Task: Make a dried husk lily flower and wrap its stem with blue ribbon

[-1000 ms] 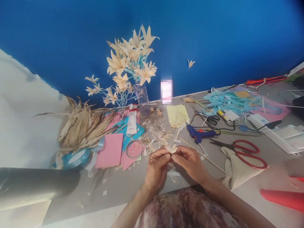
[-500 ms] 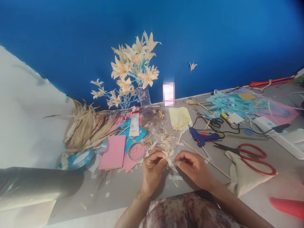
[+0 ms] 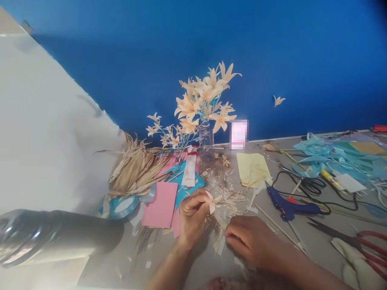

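My left hand (image 3: pixel 195 217) pinches a small cream flower (image 3: pixel 213 201) with pointed petals between thumb and fingers, just above the table. My right hand (image 3: pixel 250 241) is lower and to its right, back of the hand upward, with the fingers curled together near the tabletop. A pale dry strip (image 3: pixel 221 220) reaches toward its fingertips; I cannot tell whether they grip it. Scattered husk scraps (image 3: pixel 231 197) lie around and beyond both hands.
Larger cream flowers (image 3: pixel 208 92) stand in a clear bottle (image 3: pixel 207 145) at the back. Dried husks (image 3: pixel 133 165), blue ribbon (image 3: pixel 123 207) and pink paper (image 3: pixel 159 204) lie left. A blue glue gun (image 3: pixel 290 205), a thin stick (image 3: pixel 281 229) and red-handled scissors (image 3: pixel 350 237) lie right.
The view has turned left, so the table things appear further right. My right hand has moved down and away from the flower, which my left hand still holds.
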{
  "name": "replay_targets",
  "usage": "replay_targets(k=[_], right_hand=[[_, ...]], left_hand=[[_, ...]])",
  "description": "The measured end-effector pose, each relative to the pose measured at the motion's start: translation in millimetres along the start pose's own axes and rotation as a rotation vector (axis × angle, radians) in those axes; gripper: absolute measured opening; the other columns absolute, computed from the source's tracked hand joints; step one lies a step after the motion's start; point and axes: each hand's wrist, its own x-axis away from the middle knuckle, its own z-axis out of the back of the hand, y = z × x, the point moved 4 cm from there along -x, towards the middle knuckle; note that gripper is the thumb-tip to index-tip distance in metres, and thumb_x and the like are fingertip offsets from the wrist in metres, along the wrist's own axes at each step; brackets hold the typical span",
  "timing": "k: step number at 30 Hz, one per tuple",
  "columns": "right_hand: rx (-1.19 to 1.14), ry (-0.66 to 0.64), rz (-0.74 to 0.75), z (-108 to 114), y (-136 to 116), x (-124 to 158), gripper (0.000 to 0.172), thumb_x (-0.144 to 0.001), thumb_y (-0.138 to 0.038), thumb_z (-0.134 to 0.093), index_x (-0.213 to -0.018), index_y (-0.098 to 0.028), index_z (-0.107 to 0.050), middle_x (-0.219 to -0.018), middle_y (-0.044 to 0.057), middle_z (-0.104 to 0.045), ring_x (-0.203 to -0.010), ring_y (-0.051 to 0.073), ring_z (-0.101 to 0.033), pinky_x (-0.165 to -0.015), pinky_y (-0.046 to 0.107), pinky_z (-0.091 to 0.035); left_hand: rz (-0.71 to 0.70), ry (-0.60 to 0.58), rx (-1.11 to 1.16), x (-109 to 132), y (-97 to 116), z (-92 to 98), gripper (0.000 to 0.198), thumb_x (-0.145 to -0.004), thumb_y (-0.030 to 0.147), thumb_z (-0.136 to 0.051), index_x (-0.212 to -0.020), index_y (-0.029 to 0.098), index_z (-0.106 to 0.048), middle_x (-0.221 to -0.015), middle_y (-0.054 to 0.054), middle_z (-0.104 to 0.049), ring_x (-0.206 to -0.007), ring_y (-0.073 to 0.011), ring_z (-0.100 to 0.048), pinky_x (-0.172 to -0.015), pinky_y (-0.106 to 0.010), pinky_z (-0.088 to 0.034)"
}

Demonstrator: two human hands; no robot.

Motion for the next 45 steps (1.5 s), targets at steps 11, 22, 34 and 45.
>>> replay_targets(k=[11,22,34,45], right_hand=[[-0.265,-0.041,0.031,-38.1,9.5,-5.3,0.018,-0.096,-0.022,-0.053,-0.081,-0.022,-0.064,-0.076,0.0,-0.072,-0.067,0.015,-0.063,-0.064,0.026,-0.038],[-0.256,-0.004,-0.007,-22.4,13.3,-2.3,0.025,-0.1,-0.025,-0.048,-0.083,-0.021,-0.066,-0.074,0.0,-0.068,-0.064,0.014,-0.058,-0.061,0.026,-0.036],[-0.323,0.184,-0.046,-11.2,21.6,-1.5,0.023,-0.098,-0.024,-0.051,-0.081,-0.02,-0.066,-0.067,0.0,-0.065,-0.06,0.013,-0.057,-0.058,0.024,-0.037],[-0.315,0.459,-0.036,56.5,16.5,-13.1,0.007,-0.091,-0.016,-0.064,-0.095,-0.021,-0.067,-0.083,0.002,-0.063,-0.072,0.014,-0.058,-0.063,0.025,-0.043]], left_hand=[[0.088,0.04,-0.023,-3.5,-15.6,12.5,0.018,-0.085,0.026,-0.072,-0.069,0.019,-0.07,-0.074,0.0,-0.058,-0.055,-0.0089,-0.049,-0.049,-0.023,-0.042],[0.249,0.02,0.31,-5.7,-36.5,8.1,0.015,-0.073,0.022,-0.083,-0.067,0.018,-0.069,-0.07,0.003,-0.054,-0.051,-0.0068,-0.048,-0.049,-0.023,-0.04],[0.164,-0.068,0.003,-9.6,-22.4,6.9,0.008,-0.074,0.017,-0.082,-0.071,0.019,-0.075,-0.072,-0.002,-0.063,-0.065,-0.0123,-0.057,-0.057,-0.022,-0.044],[-0.038,-0.198,-0.335,-5.0,-8.0,-4.5,0.007,-0.082,0.014,-0.075,-0.078,0.02,-0.076,-0.071,-0.001,-0.065,-0.067,-0.0123,-0.059,-0.063,-0.023,-0.045]])
